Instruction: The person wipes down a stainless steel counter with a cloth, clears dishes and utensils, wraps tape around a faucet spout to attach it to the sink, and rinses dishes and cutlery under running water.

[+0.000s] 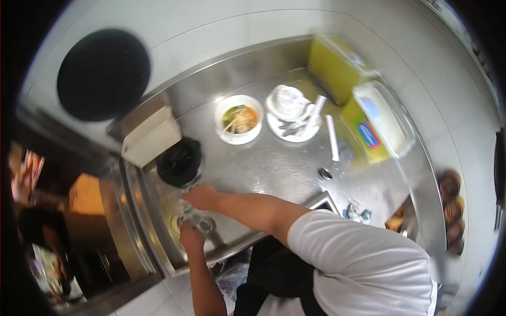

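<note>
At the left end of the steel counter, my right hand [201, 197] is closed on a clear glass [185, 207], just below a black round container [179, 162]. My left hand [191, 235], nearer the counter's front edge, is closed on another clear glass [204, 226]. The two hands are close together but apart. Blur and the clear material hide the exact edges of the glassware and some fingertips.
On the steel counter [247, 176] stand a white bowl with noodles [239, 119], a plate with stacked dishes and cutlery [291, 113], a cardboard box [152, 138] and yellow containers [337, 60]. A crumpled wrapper [357, 211] lies near my right sleeve.
</note>
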`<control>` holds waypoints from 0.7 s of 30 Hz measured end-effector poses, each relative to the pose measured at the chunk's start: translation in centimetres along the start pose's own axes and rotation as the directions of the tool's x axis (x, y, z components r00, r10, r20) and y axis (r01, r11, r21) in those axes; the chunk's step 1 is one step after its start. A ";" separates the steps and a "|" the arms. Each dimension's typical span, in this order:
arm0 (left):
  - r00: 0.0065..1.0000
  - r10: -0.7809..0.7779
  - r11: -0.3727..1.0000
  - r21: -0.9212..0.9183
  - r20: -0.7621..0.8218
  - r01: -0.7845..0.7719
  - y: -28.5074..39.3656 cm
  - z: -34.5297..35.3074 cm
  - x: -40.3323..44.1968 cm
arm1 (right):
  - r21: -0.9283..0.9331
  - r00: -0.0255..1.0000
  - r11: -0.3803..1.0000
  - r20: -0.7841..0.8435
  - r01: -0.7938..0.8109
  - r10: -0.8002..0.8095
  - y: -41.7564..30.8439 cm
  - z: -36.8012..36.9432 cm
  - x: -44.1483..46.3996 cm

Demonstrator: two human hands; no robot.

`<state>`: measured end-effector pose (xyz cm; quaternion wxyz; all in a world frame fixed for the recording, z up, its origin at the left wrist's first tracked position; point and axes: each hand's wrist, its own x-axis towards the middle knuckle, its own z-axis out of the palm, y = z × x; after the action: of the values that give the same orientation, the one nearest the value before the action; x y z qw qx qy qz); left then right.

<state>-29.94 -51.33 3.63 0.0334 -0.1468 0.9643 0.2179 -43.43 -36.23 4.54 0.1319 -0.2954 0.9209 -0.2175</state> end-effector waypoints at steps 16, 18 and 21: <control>0.819 0.511 0.827 0.111 0.259 -0.551 14.2 4.9 1.6 | 0.297 0.545 0.754 -0.544 -0.586 0.638 18.6 -8.1 -46.5; 0.735 0.622 0.756 0.036 0.271 -0.654 18.3 7.5 2.6 | 0.321 0.469 0.685 -0.539 -0.654 0.700 20.2 -8.3 -50.3; 0.685 0.652 0.703 0.079 0.325 -0.707 24.9 11.0 4.8 | 0.368 0.342 0.586 -0.546 -0.722 0.764 23.8 -9.4 -53.4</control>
<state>-41.93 -26.40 3.33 0.0964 0.2582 0.9517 0.1356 -16.28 16.35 7.47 -0.1072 0.2564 0.9276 -0.2498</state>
